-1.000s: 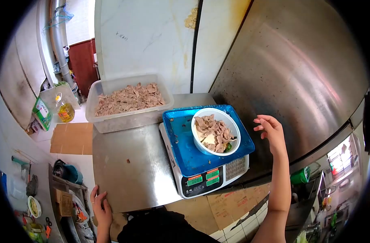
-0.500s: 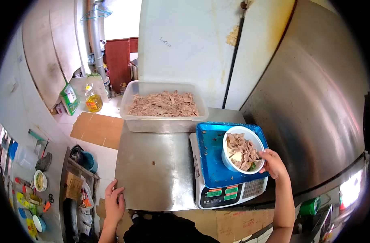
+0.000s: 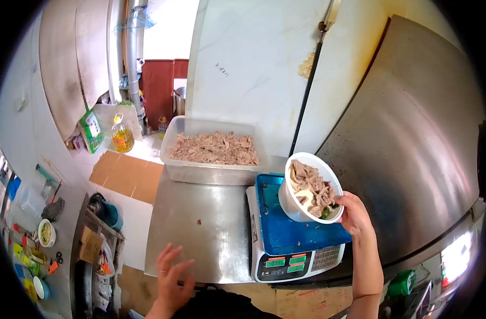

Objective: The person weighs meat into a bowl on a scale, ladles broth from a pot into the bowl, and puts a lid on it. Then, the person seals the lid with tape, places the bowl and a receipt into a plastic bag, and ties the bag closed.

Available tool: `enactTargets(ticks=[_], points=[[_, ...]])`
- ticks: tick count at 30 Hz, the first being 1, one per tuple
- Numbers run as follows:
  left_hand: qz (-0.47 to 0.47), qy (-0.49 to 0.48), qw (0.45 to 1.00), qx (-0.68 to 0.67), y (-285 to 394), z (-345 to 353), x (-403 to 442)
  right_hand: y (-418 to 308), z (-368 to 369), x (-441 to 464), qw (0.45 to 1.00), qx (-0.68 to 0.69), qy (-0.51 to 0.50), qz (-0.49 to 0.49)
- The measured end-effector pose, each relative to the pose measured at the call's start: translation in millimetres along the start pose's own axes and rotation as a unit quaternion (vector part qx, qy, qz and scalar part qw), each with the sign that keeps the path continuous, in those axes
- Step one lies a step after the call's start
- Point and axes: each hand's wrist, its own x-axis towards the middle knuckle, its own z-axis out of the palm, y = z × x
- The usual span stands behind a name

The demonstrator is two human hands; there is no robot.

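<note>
My right hand [image 3: 354, 212] grips the lower right rim of a white bowl [image 3: 289, 204], fingers closed on it. The bowl is tilted toward me and holds sliced cooked meat [image 3: 313, 186], some pale pieces and a bit of green. Beneath it is the blue tray [image 3: 285, 239] of a digital scale [image 3: 264, 260] with lit green displays. Whether the bowl's base still touches the tray I cannot tell. Near the front edge of the steel table [image 3: 197, 228], my left hand [image 3: 174, 279] is held with fingers apart, holding nothing.
A clear plastic tub [image 3: 213, 173] of sliced meat stands at the table's back. Flat cardboard [image 3: 126, 175] and an oil jug [image 3: 123, 135] lie beyond to the left. A side counter with small bowls [image 3: 47, 234] and scissors is far left. A steel panel [image 3: 413, 127] rises at the right.
The bowl has gone from nearly level on the tray to tilted, its far side raised by my right hand. My left hand has moved right, its fingers spreading.
</note>
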Motion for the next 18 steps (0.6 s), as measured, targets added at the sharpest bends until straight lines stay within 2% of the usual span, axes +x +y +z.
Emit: enactTargets(ticks=[3,6,9,11,12,13,14,15,16,17,18], points=[[0.084,-0.036,0.996,-0.018,29.4,-4.7,26.1,3.7,-8.1,12.6,1.0,-0.004,-0.008,0.012],[0.107,-0.037,0.994,-0.003,26.0,-10.8,18.9,7.8,-22.3,2.3,0.998,-0.05,0.001,0.031],[0.026,-0.02,0.999,-0.008,-7.8,-14.1,-6.8,19.8,-41.0,5.6,0.99,-0.116,-0.005,0.076],[-0.06,-0.001,0.997,-0.042,-17.2,-23.5,-20.3,14.1,-59.9,23.7,0.957,-0.258,-0.073,0.11],[-0.103,0.005,0.993,-0.057,-18.1,-30.7,-26.2,4.5,-60.9,33.0,0.93,-0.336,-0.1,0.109],[-0.096,0.007,0.995,-0.008,-17.5,-37.9,-30.2,-14.7,-56.0,44.2,0.838,-0.527,-0.12,0.072],[-0.089,0.007,0.995,0.043,-15.9,-46.2,-33.9,-30.8,-41.6,50.4,0.697,-0.703,-0.087,-0.11],[-0.083,0.004,0.992,0.095,-14.7,-52.6,-37.3,-51.0,-6.8,51.3,0.678,-0.73,-0.005,-0.08],[-0.087,0.015,0.99,0.106,-15.5,-54.7,-43.3,-55.0,9.5,69.7,0.663,-0.725,0.023,-0.183],[-0.091,0.027,0.989,0.116,-17.1,-54.8,-51.1,-63.1,38.5,89.9,0.658,-0.723,0.003,-0.212],[-0.094,0.041,0.987,0.126,-18.5,-55.4,-54.3,-61.4,64.1,112.5,0.641,-0.713,-0.029,-0.282]])
